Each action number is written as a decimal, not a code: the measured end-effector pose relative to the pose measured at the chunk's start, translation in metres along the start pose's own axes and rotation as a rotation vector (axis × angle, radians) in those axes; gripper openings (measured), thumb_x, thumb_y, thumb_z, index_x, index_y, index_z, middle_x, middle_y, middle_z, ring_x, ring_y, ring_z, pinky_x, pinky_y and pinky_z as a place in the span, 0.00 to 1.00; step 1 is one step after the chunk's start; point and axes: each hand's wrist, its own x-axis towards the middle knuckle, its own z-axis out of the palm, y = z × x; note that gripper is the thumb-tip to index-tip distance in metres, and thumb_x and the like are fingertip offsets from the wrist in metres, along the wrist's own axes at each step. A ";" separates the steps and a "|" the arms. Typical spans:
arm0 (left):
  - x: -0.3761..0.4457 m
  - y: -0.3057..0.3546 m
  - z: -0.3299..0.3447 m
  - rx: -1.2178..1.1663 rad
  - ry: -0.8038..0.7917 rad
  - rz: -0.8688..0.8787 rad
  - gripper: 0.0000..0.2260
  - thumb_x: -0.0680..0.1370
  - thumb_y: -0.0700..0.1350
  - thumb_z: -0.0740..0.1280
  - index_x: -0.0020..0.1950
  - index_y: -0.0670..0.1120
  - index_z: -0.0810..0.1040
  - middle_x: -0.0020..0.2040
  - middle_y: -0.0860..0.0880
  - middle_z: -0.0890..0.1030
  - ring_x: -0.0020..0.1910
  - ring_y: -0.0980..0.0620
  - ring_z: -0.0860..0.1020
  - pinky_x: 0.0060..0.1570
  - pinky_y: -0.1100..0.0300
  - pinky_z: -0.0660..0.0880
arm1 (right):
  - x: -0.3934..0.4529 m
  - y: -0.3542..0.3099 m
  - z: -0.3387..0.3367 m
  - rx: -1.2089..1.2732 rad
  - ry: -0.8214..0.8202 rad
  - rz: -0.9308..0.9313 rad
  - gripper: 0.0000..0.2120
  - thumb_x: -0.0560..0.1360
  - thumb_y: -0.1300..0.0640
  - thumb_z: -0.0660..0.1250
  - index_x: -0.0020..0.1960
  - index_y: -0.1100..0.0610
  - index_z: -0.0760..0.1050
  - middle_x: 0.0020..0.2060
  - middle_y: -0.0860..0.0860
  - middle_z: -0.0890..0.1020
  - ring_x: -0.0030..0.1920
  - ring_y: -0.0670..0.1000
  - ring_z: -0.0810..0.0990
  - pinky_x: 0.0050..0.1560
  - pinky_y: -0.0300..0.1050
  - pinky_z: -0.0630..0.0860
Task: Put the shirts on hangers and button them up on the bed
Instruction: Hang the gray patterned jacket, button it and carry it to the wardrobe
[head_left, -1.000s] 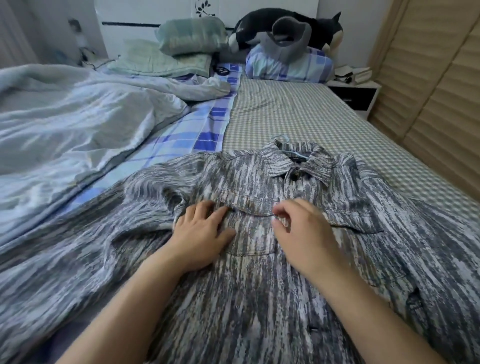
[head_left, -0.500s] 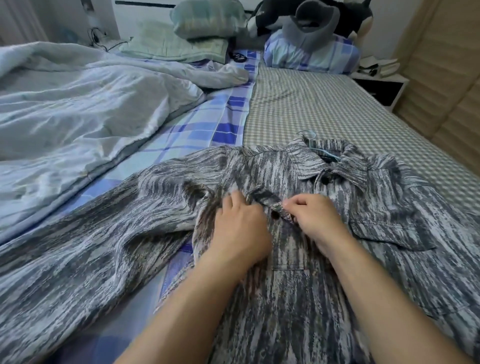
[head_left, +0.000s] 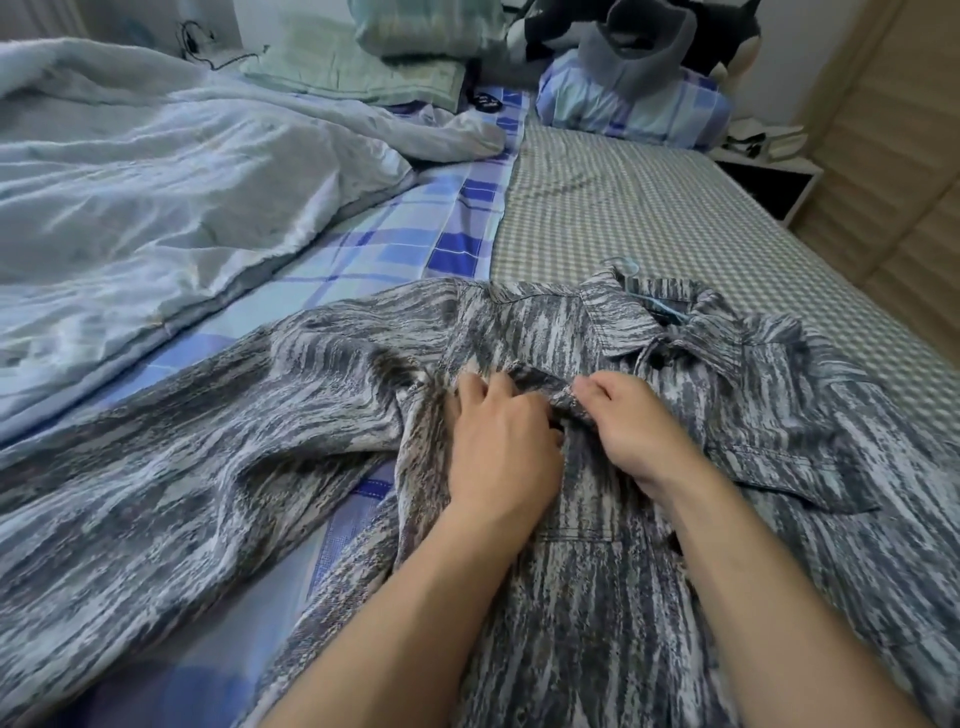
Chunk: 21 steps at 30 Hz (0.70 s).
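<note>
From the head camera, a grey streaked shirt lies spread front-up across the bed, its collar toward the pillows and one sleeve trailing off to the left. A pale hanger shows at the collar, its hook poking out onto the checked sheet. The top button under the collar looks fastened. Both hands meet on the chest of the shirt, just below the collar. The left hand has its fingers curled over a raised fold of the front placket and grips the cloth. The right hand pinches the same edge of fabric from the other side, fingertips close to those of the left. A crumpled light-blue duvet lies to the left, and pillows lie at the head of the bed.
</note>
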 end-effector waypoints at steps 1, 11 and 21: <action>0.000 0.000 -0.001 -0.005 -0.007 0.000 0.12 0.80 0.52 0.67 0.61 0.49 0.83 0.59 0.46 0.78 0.64 0.41 0.65 0.63 0.49 0.65 | -0.001 0.001 -0.001 0.008 -0.022 -0.010 0.20 0.85 0.47 0.58 0.38 0.57 0.67 0.30 0.53 0.66 0.33 0.53 0.65 0.39 0.52 0.67; -0.008 0.017 -0.001 -0.130 -0.035 0.004 0.10 0.79 0.40 0.61 0.59 0.45 0.76 0.58 0.44 0.77 0.58 0.43 0.74 0.57 0.52 0.72 | 0.005 0.002 -0.011 -0.027 -0.138 0.027 0.12 0.80 0.52 0.69 0.40 0.57 0.78 0.33 0.52 0.79 0.35 0.53 0.75 0.40 0.51 0.72; 0.007 0.011 -0.013 -1.020 -0.247 -0.589 0.07 0.82 0.37 0.66 0.44 0.41 0.80 0.40 0.42 0.83 0.36 0.45 0.84 0.43 0.48 0.85 | 0.001 0.000 -0.014 0.248 -0.174 0.162 0.12 0.82 0.56 0.65 0.44 0.62 0.79 0.38 0.54 0.82 0.39 0.52 0.78 0.45 0.48 0.70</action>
